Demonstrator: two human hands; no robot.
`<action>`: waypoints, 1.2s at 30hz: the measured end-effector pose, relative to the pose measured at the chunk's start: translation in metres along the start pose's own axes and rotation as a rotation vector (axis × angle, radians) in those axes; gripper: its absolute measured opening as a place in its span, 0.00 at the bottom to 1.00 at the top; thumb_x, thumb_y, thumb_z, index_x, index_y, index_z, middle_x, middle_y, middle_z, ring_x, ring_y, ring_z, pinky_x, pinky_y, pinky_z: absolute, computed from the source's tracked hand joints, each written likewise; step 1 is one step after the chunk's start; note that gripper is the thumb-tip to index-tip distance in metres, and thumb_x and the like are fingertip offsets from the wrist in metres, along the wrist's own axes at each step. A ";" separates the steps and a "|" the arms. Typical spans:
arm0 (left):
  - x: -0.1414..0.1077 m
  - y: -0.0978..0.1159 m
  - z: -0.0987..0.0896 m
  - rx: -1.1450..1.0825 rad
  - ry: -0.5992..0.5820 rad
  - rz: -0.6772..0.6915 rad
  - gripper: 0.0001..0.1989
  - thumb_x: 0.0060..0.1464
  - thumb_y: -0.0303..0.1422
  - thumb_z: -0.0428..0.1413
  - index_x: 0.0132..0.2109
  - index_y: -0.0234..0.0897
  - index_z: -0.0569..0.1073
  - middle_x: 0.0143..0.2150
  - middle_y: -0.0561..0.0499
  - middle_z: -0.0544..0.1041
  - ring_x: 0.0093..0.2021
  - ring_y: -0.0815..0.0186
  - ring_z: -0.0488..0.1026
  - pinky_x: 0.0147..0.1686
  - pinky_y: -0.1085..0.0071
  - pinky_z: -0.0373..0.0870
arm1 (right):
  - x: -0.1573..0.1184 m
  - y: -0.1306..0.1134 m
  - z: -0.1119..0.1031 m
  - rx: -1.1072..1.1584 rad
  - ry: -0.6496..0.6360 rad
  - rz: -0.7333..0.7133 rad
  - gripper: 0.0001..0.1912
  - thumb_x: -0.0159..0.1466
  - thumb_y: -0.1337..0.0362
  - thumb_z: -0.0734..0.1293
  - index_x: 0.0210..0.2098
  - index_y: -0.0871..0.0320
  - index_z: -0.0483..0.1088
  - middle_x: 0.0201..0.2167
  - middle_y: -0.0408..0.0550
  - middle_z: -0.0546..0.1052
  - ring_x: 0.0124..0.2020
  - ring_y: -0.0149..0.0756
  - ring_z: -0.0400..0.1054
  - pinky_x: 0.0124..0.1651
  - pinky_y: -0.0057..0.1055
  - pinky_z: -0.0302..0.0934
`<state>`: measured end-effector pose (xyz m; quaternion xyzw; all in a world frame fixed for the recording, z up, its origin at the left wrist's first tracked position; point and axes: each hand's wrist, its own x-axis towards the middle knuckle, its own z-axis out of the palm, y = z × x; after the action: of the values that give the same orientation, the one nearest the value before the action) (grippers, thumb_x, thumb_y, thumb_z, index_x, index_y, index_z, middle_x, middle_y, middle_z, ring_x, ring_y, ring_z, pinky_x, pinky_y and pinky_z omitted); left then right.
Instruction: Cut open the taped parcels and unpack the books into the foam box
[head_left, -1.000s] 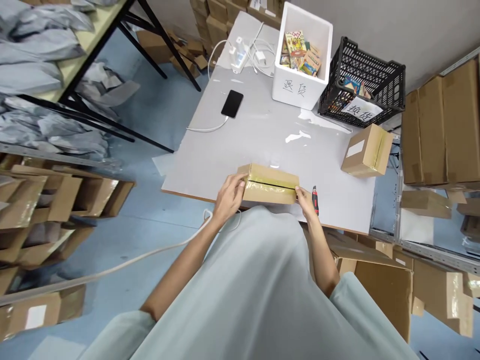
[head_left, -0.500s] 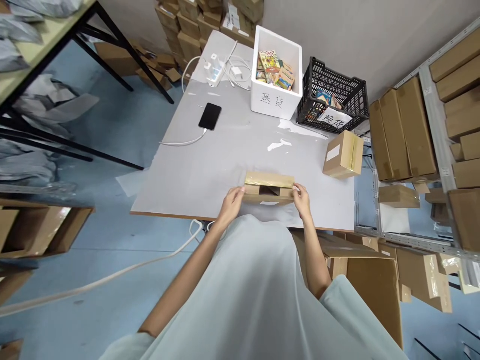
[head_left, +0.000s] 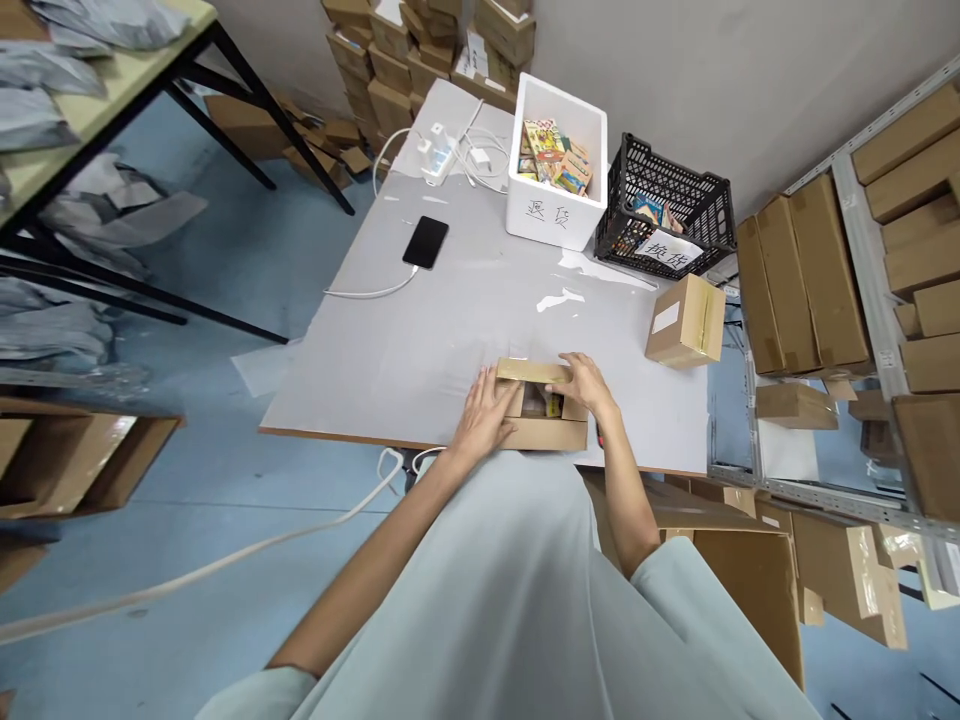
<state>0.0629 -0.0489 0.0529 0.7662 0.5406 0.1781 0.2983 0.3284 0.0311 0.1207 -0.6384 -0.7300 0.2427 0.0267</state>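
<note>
A small cardboard box (head_left: 547, 434) sits at the table's near edge, right in front of me. Its far flap is raised, with shiny tape along it, and through the opening I see a bit of something yellow, too small to make out. My left hand (head_left: 481, 415) holds the box's left side, fingers along the outside and thumb on the side flap. The raised far flap is between the thumb and fingers of my right hand (head_left: 589, 388). Partly hidden by my right wrist, a small dark and red thing (head_left: 600, 436) lies beside the box.
A taped carton (head_left: 684, 320) stands to the right on the table (head_left: 360, 370). Behind are a white foam box (head_left: 556, 215) and a black crate (head_left: 664, 205) holding colourful packets. A phone (head_left: 425, 242) charges at left. Shelves of cartons flank the right side.
The small box has tipped so its opening faces up more. My left hand has spread along its side, and my right hand has moved inward and up onto the far flap.
</note>
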 end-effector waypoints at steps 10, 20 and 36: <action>0.010 0.017 -0.006 0.108 0.014 0.025 0.53 0.60 0.24 0.66 0.88 0.42 0.57 0.91 0.33 0.38 0.90 0.38 0.31 0.85 0.27 0.41 | 0.022 0.000 -0.006 -0.157 0.046 -0.118 0.22 0.81 0.66 0.64 0.71 0.63 0.75 0.60 0.61 0.86 0.66 0.51 0.76 0.83 0.49 0.51; 0.049 0.025 -0.009 0.114 -0.182 0.211 0.13 0.62 0.22 0.63 0.47 0.41 0.90 0.84 0.40 0.68 0.89 0.39 0.49 0.86 0.30 0.44 | 0.076 0.002 0.019 -0.173 0.049 0.001 0.30 0.84 0.62 0.58 0.79 0.71 0.66 0.83 0.74 0.64 0.87 0.57 0.52 0.87 0.60 0.41; -0.008 0.001 -0.066 0.317 -0.030 0.020 0.18 0.66 0.36 0.67 0.56 0.28 0.86 0.89 0.27 0.52 0.90 0.30 0.42 0.86 0.29 0.40 | -0.076 0.013 0.044 -0.198 0.072 -0.320 0.19 0.81 0.58 0.70 0.66 0.60 0.81 0.66 0.64 0.82 0.73 0.57 0.70 0.84 0.59 0.54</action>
<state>0.0220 -0.0393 0.1040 0.8117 0.5497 0.0822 0.1797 0.3387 -0.0538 0.0971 -0.5218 -0.8411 0.1395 0.0280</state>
